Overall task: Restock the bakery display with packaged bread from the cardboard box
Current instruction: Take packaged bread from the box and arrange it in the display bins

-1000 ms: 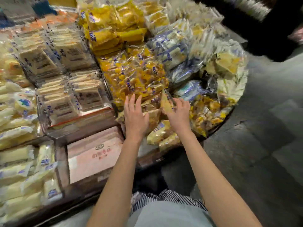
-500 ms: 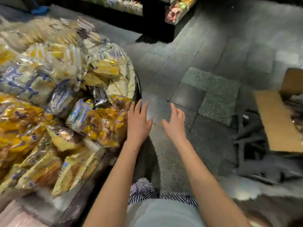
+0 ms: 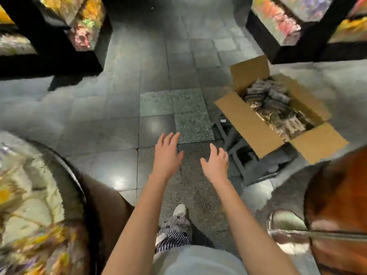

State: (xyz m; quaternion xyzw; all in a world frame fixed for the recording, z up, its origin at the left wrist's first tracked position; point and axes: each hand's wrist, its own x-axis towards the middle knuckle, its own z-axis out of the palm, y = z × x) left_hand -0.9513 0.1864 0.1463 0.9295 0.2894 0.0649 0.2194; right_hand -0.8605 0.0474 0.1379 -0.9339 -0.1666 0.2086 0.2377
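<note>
- Left hand [image 3: 167, 155]: held out over the floor, palm down, fingers straight and slightly spread; it holds nothing.
- Right hand [image 3: 215, 163]: extended beside the left and apart from it, fingers loosely spread and relaxed, thumb out; it holds nothing.
- Cardboard box [image 3: 248, 120]: stands to the right of and beyond the hands, all visible flaps folded outward. It rests on a dark grey frame [image 3: 258, 165], possibly a low stool or crate; blur prevents a firmer reading.
- Packaged bread [image 3: 274, 104]: fills the inside of the box as a heap of clear wrappers with dark and pale contents; single packs cannot be told apart.
- Bakery display [image 3: 65, 171]: a round surface with a dark rim at lower left, well apart from the box. It carries blurred yellow and pale packages [image 3: 39, 245].
- Floor [image 3: 119, 116]: grey stone tiles, some speckled, with light reflections near the display.
- Shelving units [image 3: 85, 26]: dark stands with colourful blurred goods in the upper left and upper right corners.
- Striped trouser leg [image 3: 174, 231] and pale shoe [image 3: 179, 210]: visible between the forearms.
</note>
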